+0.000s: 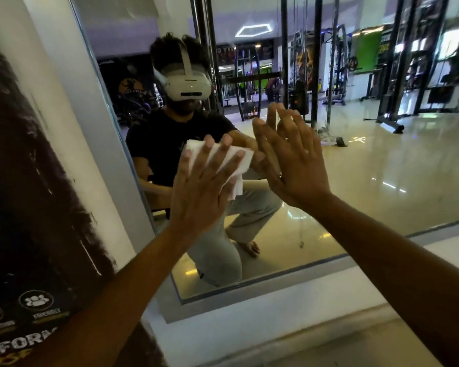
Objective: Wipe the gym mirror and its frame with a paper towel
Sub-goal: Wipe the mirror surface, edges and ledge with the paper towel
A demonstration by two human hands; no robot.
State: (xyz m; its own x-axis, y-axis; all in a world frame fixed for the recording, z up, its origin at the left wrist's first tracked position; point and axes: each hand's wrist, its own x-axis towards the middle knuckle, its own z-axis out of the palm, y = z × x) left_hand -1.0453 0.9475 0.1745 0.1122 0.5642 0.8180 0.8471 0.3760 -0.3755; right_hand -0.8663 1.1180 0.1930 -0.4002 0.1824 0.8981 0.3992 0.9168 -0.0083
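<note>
**A:** What writing can you make out around your left hand (pixel 196 192)?

**B:** Only on the dark poster (pixel 29 207) on the wall, to the left of that grip and lower down. Under a round icon of figures it reads "FRIENDLY", and beneath that a cut-off white line, "SFORM" or close to it (the rest runs off the edge). The other badges are too blurred to read.

**A:** And your grip itself?

**B:** Your left hand lies flat, fingers straight and spread, pressing the white paper towel (pixel 217 160) against the mirror (pixel 382 168). The towel shows between and above your fingers, with a fold hanging down to the right of the palm. Your right hand (pixel 292 165) is released, fingers straight and raised, just right of the towel at the glass; whether it touches the glass you cannot tell.

**A:** Edges?

**B:** The grey frame (pixel 112 144) runs slanting down just left of your left grip, then turns along the bottom, well below both wrists. Wide bare glass lies to the right of your right hand and above both hands.
</note>
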